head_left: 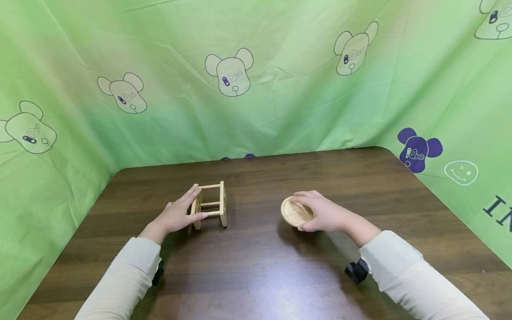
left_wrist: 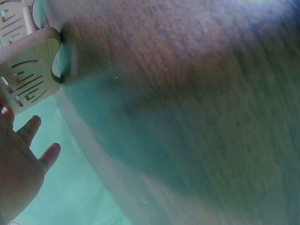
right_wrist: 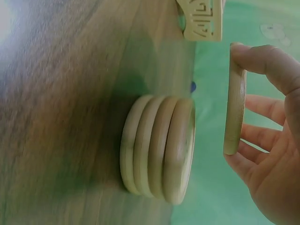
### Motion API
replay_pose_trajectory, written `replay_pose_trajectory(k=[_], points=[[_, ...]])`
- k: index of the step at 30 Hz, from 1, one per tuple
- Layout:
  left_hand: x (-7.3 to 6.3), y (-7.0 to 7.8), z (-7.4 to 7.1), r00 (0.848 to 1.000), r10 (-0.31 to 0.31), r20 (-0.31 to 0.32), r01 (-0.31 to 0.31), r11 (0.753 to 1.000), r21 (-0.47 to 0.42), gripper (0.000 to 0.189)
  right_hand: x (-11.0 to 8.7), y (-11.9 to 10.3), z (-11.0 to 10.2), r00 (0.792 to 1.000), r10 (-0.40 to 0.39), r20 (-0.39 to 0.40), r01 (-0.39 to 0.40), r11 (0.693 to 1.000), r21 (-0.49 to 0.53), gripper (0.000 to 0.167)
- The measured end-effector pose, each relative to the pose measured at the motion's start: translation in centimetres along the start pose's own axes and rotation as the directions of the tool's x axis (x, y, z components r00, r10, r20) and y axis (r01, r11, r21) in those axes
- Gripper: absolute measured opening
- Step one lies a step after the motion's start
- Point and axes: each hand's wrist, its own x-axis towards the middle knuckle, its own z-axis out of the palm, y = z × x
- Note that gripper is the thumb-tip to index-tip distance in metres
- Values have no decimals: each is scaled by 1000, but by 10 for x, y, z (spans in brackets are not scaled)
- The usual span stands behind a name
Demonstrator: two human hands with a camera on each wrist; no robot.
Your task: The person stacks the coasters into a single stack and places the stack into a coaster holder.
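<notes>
A light wooden coaster rack [head_left: 224, 206], with slotted side panels joined by rods, stands left of the middle of the table. My left hand [head_left: 178, 215] holds its left panel, thumb at the front rod and fingers at the back; in the left wrist view two fingers stick out free of the panel [left_wrist: 33, 75]. With thumb and fingertips my right hand [head_left: 326, 213] grips a round wooden coaster [right_wrist: 235, 108] by its rim. Below that coaster, apart from it, a stack of several like coasters [right_wrist: 157, 147] sits on the table; the head view largely hides this stack.
Both hands work over a dark brown wooden table [head_left: 248, 253] with a glossy patch of light at the front. Green cloth [head_left: 280, 111] printed with bear heads hangs behind the table and along its sides. Black wrist devices [head_left: 357, 271] show below the pale sleeves.
</notes>
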Motion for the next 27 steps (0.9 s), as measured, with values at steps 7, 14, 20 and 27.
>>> replay_pose_trajectory(k=[7,14,20,27], points=[[1,-1,1,1000,-5,-10,5,1000,11,86,-4,11,-4,998,60,-8,-60,998,9,63],[1,0,1,1000,-9,-4,9,1000,3,86,-8,19,-5,997,77,-19,-77,997,4,61],[1,0,1,1000,-11,-4,11,1000,-6,86,-9,22,-7,997,67,-33,-67,998,-4,60],[1,-1,0,1000,-19,4,19,1000,-6,86,-10,29,-3,996,76,-36,-77,997,-12,59]])
